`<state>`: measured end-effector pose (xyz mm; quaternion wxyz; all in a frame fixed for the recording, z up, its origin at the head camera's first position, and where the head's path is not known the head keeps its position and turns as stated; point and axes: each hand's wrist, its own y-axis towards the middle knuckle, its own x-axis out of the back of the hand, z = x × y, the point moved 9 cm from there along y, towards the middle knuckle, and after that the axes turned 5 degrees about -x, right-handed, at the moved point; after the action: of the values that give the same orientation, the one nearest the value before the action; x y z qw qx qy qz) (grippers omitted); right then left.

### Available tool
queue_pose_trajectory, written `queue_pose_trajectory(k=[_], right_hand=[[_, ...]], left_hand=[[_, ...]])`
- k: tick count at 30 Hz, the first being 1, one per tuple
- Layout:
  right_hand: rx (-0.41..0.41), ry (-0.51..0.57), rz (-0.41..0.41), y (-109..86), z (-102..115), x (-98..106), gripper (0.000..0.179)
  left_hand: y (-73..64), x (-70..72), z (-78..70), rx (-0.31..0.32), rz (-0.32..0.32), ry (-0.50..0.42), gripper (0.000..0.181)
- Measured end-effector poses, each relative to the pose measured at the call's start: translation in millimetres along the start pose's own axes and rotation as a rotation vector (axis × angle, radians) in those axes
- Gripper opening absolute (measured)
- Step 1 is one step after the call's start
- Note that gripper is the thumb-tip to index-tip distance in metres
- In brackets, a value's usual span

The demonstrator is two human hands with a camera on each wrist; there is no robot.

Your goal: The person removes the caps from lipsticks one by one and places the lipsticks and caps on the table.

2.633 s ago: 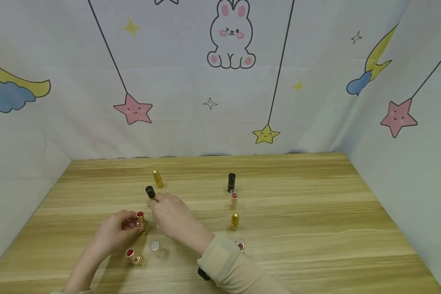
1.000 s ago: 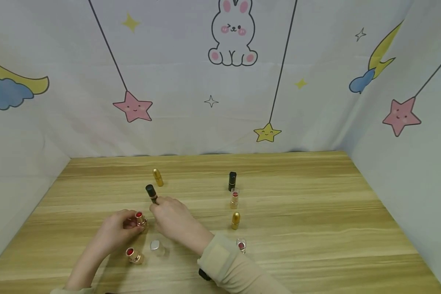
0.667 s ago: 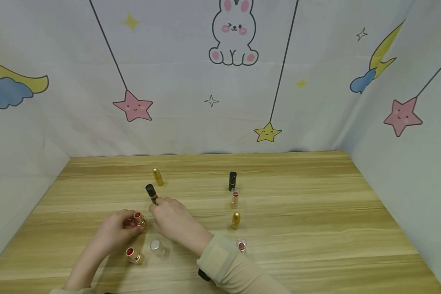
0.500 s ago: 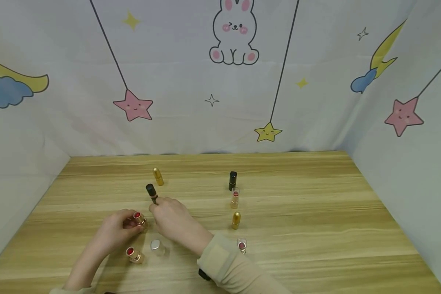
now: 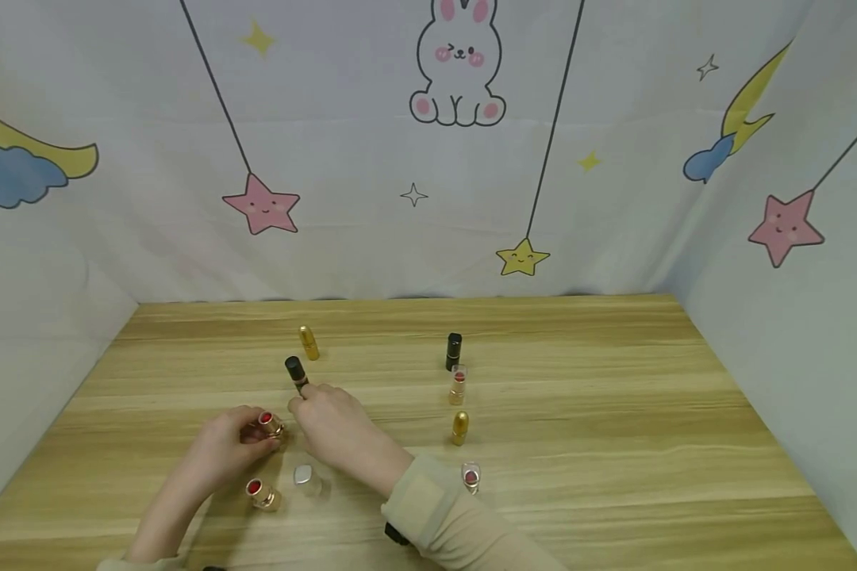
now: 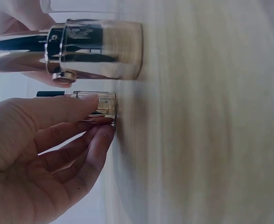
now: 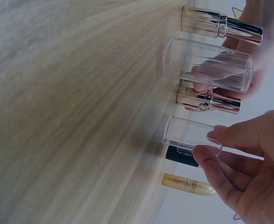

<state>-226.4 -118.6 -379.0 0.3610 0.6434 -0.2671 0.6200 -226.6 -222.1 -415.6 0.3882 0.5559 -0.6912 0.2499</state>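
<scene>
1. Two hands work at the left of the frame, above a wood-grain tabletop (image 5: 614, 396).
2. The left hand (image 5: 221, 448), left of centre, grips an uncapped red lipstick (image 5: 271, 426) between thumb and fingers.
3. The right hand (image 5: 339, 432), just to its right, pinches a clear cap (image 7: 188, 133) by its end; the right wrist view shows this, the head view hides it.
4. Beyond the right hand stand a black tube (image 5: 296, 368) and, higher in the frame, a gold tube (image 5: 309, 342).
5. At lower left, a second red lipstick (image 5: 263, 496) stands uncapped, with a loose transparent cap (image 5: 305, 480) near it.
6. Right of these, four capped lipsticks (image 5: 460, 428) form a rough column near the frame's middle.
</scene>
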Motion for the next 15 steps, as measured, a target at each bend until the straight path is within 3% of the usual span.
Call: queue_pose_trajectory(k=[15], right_hand=[[-0.002,0.018,-0.014,1.4,0.6,2.2,0.018]], left_hand=[[-1.9,0.9,-0.1,-0.001,-0.010,-0.002,0.016]])
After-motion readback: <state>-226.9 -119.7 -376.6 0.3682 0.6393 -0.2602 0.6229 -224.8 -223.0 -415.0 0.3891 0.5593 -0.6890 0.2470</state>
